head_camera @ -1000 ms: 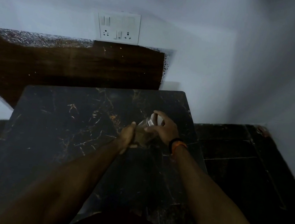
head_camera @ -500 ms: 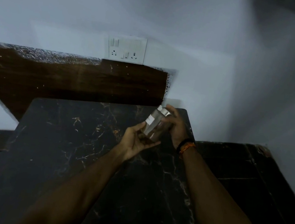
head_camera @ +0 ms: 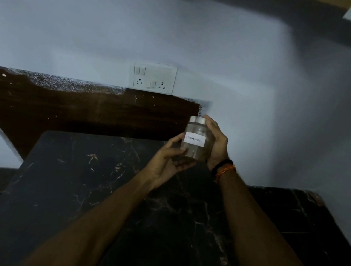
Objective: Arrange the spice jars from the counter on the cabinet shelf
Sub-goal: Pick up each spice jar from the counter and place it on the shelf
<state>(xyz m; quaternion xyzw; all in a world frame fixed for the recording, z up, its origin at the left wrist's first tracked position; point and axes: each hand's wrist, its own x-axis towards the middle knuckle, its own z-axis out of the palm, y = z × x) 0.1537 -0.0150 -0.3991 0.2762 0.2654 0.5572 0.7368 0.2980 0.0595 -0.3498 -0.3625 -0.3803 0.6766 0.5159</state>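
Spice jar (head_camera: 196,139): clear, silver-lidded, white-labelled.

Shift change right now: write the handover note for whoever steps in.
Left hand: cradles the base of the clear glass spice jar with the silver lid and white handwritten label.
Right hand: grips the jar's side.
Jar: upright, held above the black marble counter, label facing the camera.
Done: this jar is off the counter.
Left: set it on the cabinet shelf, which is not in view. No other jars are visible.
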